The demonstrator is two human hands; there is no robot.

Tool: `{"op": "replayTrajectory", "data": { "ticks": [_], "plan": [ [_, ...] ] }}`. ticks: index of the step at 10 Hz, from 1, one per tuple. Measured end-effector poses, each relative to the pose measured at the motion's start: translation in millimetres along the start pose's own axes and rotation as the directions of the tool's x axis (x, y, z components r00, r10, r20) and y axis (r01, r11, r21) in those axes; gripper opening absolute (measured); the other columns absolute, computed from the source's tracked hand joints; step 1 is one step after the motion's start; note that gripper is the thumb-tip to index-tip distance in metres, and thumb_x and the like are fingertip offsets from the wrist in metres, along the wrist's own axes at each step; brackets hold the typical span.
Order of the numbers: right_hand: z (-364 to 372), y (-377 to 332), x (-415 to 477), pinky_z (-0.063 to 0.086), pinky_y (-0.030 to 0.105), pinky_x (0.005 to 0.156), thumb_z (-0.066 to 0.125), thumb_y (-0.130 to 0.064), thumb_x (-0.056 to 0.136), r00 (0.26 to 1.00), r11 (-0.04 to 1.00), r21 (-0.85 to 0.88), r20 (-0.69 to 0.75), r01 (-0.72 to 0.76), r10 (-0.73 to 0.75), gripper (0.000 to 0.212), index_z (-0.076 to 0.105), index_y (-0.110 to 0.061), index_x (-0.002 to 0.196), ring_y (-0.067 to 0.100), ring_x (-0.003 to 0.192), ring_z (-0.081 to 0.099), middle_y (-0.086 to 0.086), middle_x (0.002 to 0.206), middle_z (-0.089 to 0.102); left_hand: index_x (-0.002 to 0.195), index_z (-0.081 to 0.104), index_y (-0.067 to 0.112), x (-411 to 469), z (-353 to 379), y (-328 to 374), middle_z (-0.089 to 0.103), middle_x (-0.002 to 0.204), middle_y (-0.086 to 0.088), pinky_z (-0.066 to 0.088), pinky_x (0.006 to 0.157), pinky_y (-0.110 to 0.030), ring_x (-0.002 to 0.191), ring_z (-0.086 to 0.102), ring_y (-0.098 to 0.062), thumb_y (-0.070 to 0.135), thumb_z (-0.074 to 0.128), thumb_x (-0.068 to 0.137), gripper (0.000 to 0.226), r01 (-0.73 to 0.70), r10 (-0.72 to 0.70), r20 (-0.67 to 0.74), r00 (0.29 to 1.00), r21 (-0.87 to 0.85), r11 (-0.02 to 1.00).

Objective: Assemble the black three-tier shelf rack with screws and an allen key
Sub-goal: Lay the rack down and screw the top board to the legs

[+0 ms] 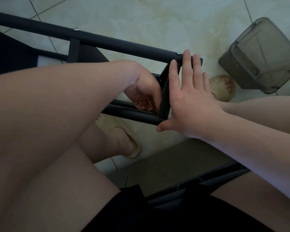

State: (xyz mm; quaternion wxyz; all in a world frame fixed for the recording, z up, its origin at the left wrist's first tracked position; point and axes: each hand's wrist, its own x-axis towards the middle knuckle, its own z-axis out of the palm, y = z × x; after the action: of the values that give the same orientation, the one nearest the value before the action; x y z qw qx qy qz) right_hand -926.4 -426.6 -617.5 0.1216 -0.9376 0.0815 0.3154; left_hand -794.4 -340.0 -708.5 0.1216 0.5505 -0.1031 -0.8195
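Pressing on the end of the rack (pixel 117 43), the right hand (pixel 189 97) lies flat. Its fingers are straight and point up to the top tube (pixel 40 25), and its thumb sticks out to the side and touches the lower tube (pixel 129 115). It is not gripping, only pushing to keep the end from moving.

Just beside it, on the other side of the flat cross bar (pixel 165 97), the left hand (pixel 144 91) is curled up tight against the bar. I cannot tell if it holds a key or a screw, because its fingers hide what is inside.

A shiny screw (pixel 179 53) sits in the top tube right by the fingertips of the right hand. The rack lies on its side over the tiled floor (pixel 141 14), in front of the person's knees. A grey box (pixel 261 56) stands on the floor, well apart from it.

I think the rack is hard and stiff and will not bend. It looks smooth, so a hand could slip on it. It is long, so the far end may swing if you lift one end. The round tubes near a joint look like the best place to hold. The screws are small and easy to drop.
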Motion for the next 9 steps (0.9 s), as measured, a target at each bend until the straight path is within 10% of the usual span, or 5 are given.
{"op": "replayTrajectory", "data": {
  "ticks": [9],
  "plan": [
    [-2.9, -1.6, -1.2, -0.001, 0.06, 0.124, 0.081, -0.073, 0.061, 1.0, 1.0, 0.0, 0.012, -0.004, 0.004, 0.157, -0.024, -0.004, 0.155, 0.045, 0.148, -0.029, 0.026, 0.158, -0.035, 0.093, 0.071, 0.017, -3.8, 0.4, -2.1, 0.069, 0.074, 0.007, 0.045, 0.065, -0.022, 0.06, 0.054, -0.008, 0.022, 0.075, 0.071, 0.023, 0.028, -0.028, -0.016, 0.999, 0.023, 0.999]
  ]
}}
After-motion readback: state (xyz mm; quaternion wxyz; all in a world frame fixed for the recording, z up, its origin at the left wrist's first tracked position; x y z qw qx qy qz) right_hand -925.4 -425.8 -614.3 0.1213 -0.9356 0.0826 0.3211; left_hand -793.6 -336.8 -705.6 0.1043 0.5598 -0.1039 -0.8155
